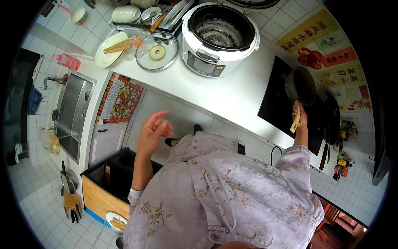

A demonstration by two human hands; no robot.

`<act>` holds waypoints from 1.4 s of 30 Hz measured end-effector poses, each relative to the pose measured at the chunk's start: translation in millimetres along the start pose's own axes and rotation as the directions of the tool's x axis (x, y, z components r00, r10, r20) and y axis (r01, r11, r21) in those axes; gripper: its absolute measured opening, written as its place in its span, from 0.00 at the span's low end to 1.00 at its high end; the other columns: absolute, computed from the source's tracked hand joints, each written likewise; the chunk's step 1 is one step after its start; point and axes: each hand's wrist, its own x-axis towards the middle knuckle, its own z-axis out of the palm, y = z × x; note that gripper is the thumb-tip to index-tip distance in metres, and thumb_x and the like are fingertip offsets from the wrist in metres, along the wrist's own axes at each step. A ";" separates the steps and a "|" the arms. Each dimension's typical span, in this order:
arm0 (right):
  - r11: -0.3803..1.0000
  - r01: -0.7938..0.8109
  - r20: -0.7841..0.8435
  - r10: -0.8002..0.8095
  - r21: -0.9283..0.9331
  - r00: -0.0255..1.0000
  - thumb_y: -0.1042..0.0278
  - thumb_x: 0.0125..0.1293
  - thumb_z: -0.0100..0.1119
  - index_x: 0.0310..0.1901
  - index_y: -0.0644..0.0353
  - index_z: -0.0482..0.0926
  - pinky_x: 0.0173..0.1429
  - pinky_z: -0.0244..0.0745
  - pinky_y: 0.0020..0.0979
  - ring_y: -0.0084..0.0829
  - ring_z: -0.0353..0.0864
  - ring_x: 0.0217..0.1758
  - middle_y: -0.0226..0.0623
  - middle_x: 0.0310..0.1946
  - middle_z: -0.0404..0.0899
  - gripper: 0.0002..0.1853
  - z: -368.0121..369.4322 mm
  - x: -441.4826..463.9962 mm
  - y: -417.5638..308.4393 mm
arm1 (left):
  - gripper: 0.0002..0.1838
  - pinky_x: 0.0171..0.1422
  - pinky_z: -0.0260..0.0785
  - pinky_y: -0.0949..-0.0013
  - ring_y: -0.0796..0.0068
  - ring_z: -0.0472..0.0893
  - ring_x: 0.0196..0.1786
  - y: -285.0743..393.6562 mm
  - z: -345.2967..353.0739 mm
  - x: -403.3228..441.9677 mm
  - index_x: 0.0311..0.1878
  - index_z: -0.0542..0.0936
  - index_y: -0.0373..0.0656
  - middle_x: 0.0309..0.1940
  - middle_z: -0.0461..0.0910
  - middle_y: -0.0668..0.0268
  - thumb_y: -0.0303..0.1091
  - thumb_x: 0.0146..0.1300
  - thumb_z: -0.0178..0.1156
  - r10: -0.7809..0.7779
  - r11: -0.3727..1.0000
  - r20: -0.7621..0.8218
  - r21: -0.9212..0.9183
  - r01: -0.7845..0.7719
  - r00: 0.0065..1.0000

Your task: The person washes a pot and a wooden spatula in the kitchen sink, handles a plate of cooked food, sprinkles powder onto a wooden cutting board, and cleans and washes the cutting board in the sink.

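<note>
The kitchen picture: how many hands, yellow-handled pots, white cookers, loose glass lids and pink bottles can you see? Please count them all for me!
Hands: 2, the left hand and the right hand
Yellow-handled pot: 1
White cooker: 1
Loose glass lid: 1
Pink bottle: 1
Total: 6

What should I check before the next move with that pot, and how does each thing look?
1. Right hand on the handle of the pot: ok, gripping it.
2. Left hand free: ok, nothing in it.
3. Pot resting flat on the cooktop: cannot tell.
4. Cooktop switched off: cannot tell.
5. White cooker open: ok, inner pot visible.
6. Glass lid away from the cooktop: ok, beside the cooker.
</note>
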 end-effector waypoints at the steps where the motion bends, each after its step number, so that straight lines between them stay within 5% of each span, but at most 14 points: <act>1: 1.000 0.009 -0.022 -0.009 -0.019 1.000 0.61 0.63 0.51 0.44 0.63 0.68 0.21 0.71 0.13 0.16 0.71 0.20 0.32 0.25 0.73 0.15 4.5 -2.9 -1.5 | 0.17 0.30 0.68 0.80 0.81 0.75 0.26 -0.5 -0.6 0.1 0.54 0.68 0.38 0.27 0.75 0.66 0.32 0.62 0.52 0.002 1.000 0.000 -0.009 -0.002 1.000; 8: 0.986 -0.119 -0.113 0.106 -0.119 0.988 0.56 0.64 0.50 0.45 0.60 0.70 0.25 0.71 0.19 0.19 0.72 0.22 0.33 0.26 0.73 0.17 1.6 -2.9 -11.3 | 0.17 0.31 0.67 0.79 0.80 0.74 0.26 -5.2 -9.6 -0.3 0.53 0.68 0.39 0.27 0.75 0.67 0.32 0.62 0.51 -0.034 0.999 -0.046 0.006 0.034 0.998; 10: 0.866 -0.226 -0.380 0.045 -0.447 0.924 0.54 0.65 0.47 0.47 0.62 0.70 0.30 0.74 0.29 0.27 0.76 0.27 0.36 0.29 0.75 0.19 20.6 -16.1 -21.2 | 0.16 0.31 0.67 0.79 0.80 0.75 0.26 -6.1 -14.3 -0.4 0.53 0.68 0.39 0.27 0.75 0.67 0.32 0.62 0.51 -0.023 1.000 -0.048 -0.013 0.023 0.999; 12: 0.667 -0.324 -0.599 -0.229 -0.670 0.767 0.45 0.62 0.48 0.48 0.61 0.73 0.42 0.71 0.38 0.34 0.77 0.35 0.37 0.29 0.76 0.25 -3.3 4.4 -34.5 | 0.16 0.31 0.67 0.79 0.80 0.75 0.27 -4.0 -19.3 -2.7 0.53 0.68 0.39 0.28 0.75 0.67 0.31 0.63 0.51 -0.009 0.999 -0.063 -0.042 0.006 0.998; 13: 0.195 -0.185 -0.266 -0.592 -0.963 0.761 0.45 0.62 0.47 0.49 0.62 0.71 0.46 0.68 0.38 0.34 0.75 0.39 0.39 0.32 0.76 0.26 -57.2 28.8 -53.1 | 0.16 0.31 0.67 0.79 0.80 0.75 0.27 -1.3 -21.4 -4.2 0.53 0.68 0.40 0.28 0.75 0.67 0.31 0.63 0.51 -0.014 0.998 -0.056 -0.057 0.011 0.998; 15: -0.392 0.018 0.340 -0.773 -0.920 0.536 0.52 0.64 0.47 0.51 0.65 0.70 0.48 0.68 0.33 0.32 0.74 0.42 0.39 0.38 0.76 0.24 -52.6 56.3 -75.2 | 0.16 0.31 0.67 0.79 0.80 0.75 0.27 -0.7 -26.9 -7.2 0.54 0.67 0.40 0.28 0.75 0.67 0.31 0.63 0.50 -0.021 0.996 -0.092 -0.085 0.013 0.996; 16: -0.421 0.118 0.432 -0.817 -0.900 0.381 0.58 0.65 0.48 0.51 0.67 0.70 0.46 0.69 0.28 0.30 0.74 0.40 0.39 0.39 0.75 0.20 -8.3 39.7 -85.9 | 0.16 0.31 0.67 0.79 0.80 0.75 0.28 -1.0 -31.8 -9.1 0.54 0.68 0.41 0.28 0.75 0.67 0.31 0.63 0.50 -0.006 0.997 -0.084 -0.079 0.000 0.996; 18: 0.189 0.557 0.178 -0.824 -0.809 0.538 0.62 0.66 0.47 0.51 0.66 0.70 0.49 0.68 0.25 0.26 0.73 0.41 0.38 0.40 0.75 0.18 153.8 -27.5 -65.3 | 0.16 0.31 0.67 0.78 0.80 0.75 0.28 -1.8 -43.1 -17.0 0.54 0.68 0.42 0.27 0.75 0.67 0.31 0.63 0.50 0.008 0.997 -0.110 -0.073 -0.016 0.994; 21: 0.311 0.786 0.414 -0.714 -0.535 0.565 0.65 0.65 0.49 0.49 0.64 0.72 0.48 0.67 0.22 0.21 0.72 0.39 0.36 0.40 0.75 0.15 295.0 -73.8 -18.2 | 0.15 0.32 0.67 0.80 0.82 0.75 0.28 0.0 -71.7 -26.7 0.53 0.69 0.42 0.28 0.75 0.68 0.31 0.62 0.51 0.020 0.995 -0.146 -0.091 -0.034 0.989; 26: 0.504 0.755 0.747 -0.281 -0.419 0.602 0.74 0.61 0.52 0.45 0.64 0.74 0.43 0.69 0.20 0.19 0.73 0.36 0.31 0.36 0.76 0.10 440.2 -95.0 109.6 | 0.15 0.32 0.67 0.80 0.82 0.74 0.28 4.0 -144.5 -46.7 0.53 0.68 0.43 0.28 0.74 0.69 0.32 0.63 0.50 0.046 0.994 -0.242 -0.083 -0.068 0.969; 28: 0.574 0.733 0.843 -0.131 -0.364 0.521 0.75 0.61 0.52 0.43 0.64 0.74 0.42 0.70 0.21 0.19 0.73 0.35 0.31 0.33 0.75 0.09 492.6 -102.3 174.1 | 0.15 0.32 0.67 0.79 0.82 0.74 0.28 6.4 -181.9 -53.7 0.53 0.69 0.43 0.28 0.74 0.69 0.32 0.63 0.50 0.047 0.991 -0.268 -0.110 -0.079 0.962; 33: 0.417 0.824 0.916 0.285 -0.384 0.283 0.71 0.59 0.55 0.43 0.58 0.74 0.33 0.68 0.22 0.18 0.70 0.27 0.26 0.23 0.72 0.10 628.9 -153.0 304.5 | 0.15 0.32 0.67 0.79 0.82 0.74 0.28 12.6 -286.3 -72.5 0.53 0.69 0.43 0.28 0.74 0.69 0.32 0.63 0.49 0.076 0.990 -0.352 -0.081 -0.111 0.933; 40: 0.337 0.881 0.803 0.592 -0.331 0.075 0.71 0.58 0.56 0.45 0.61 0.73 0.31 0.67 0.22 0.18 0.70 0.27 0.27 0.24 0.72 0.13 772.4 -135.1 439.9 | 0.14 0.33 0.67 0.80 0.81 0.74 0.28 9.8 -390.8 -89.2 0.53 0.69 0.43 0.28 0.74 0.69 0.33 0.64 0.48 0.015 0.980 -0.462 -0.171 -0.105 0.887; 42: 0.160 0.954 0.745 0.661 -0.252 0.086 0.65 0.54 0.59 0.43 0.63 0.74 0.40 0.71 0.32 0.36 0.78 0.32 0.41 0.29 0.78 0.16 813.1 -119.2 477.4 | 0.14 0.33 0.67 0.79 0.81 0.74 0.28 3.8 -410.2 -86.5 0.53 0.69 0.43 0.28 0.74 0.69 0.33 0.63 0.48 0.002 0.971 -0.485 -0.207 -0.117 0.875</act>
